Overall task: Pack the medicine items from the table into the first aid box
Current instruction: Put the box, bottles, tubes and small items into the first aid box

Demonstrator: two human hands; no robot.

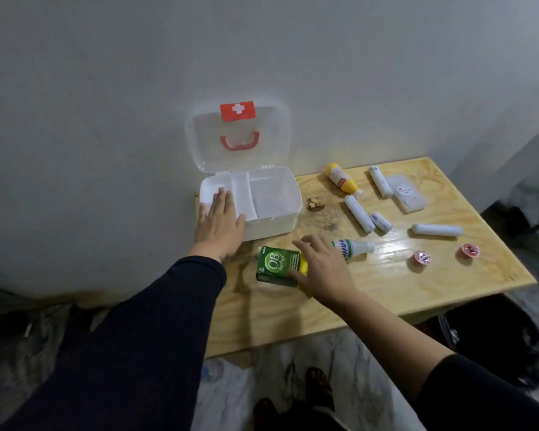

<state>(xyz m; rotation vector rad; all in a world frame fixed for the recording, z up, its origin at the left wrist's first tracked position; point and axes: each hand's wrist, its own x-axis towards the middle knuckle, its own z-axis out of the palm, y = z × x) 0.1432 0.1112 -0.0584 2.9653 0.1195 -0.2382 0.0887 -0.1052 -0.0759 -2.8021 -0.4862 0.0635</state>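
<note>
The first aid box [274,209] sits at the ten o'clock corner of the wooden surface [386,284], its clear lid [237,135] raised against the wall and its white tray showing divided compartments. The left hand [220,223] lies flat on the box's near-left rim, fingers straight, holding nothing. The right hand [322,269] reaches across the green OB Herbal carton [276,265] at six o'clock of the box; its grip is loose, fingers spread over the carton's right end and thumb against its near edge, touching rather than clearly pinching. A white bottle [355,247] lies just beyond that hand. Toward two o'clock lie a yellow bottle [343,178], four white gauze rolls [359,213], and a clear flat case [406,192]. Two small pink cups [420,259] sit at three o'clock.
</note>
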